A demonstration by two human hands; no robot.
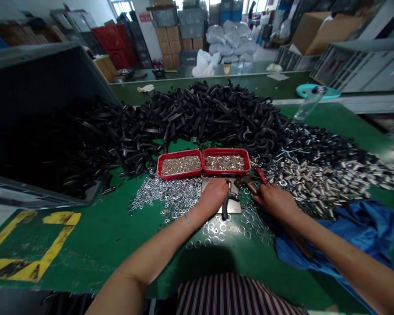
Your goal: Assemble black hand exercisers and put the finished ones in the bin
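My left hand (214,193) is closed, its fingertips pinched over a steel plate (237,209); what they hold is mostly hidden. Just beside those fingertips a small metal cylinder (229,185) shows. A black curved handle part (226,208) lies on the plate below the fingers. My right hand (275,199) is wrapped round a hammer (249,183), whose head points left toward the plate and whose wooden handle runs back under my forearm. A red-handled tool (261,176) lies just beyond my right hand. Loose metal rings (216,234) surround the plate.
Two red trays (202,165) of tiny metal pins stand behind the plate. Black handle parts (197,109) form a big heap beyond. Metal sleeves (328,181) and a blue cloth (357,236) lie right. A tipped grey crate (82,201) borders the left; a clear bottle (308,105) stands far right.
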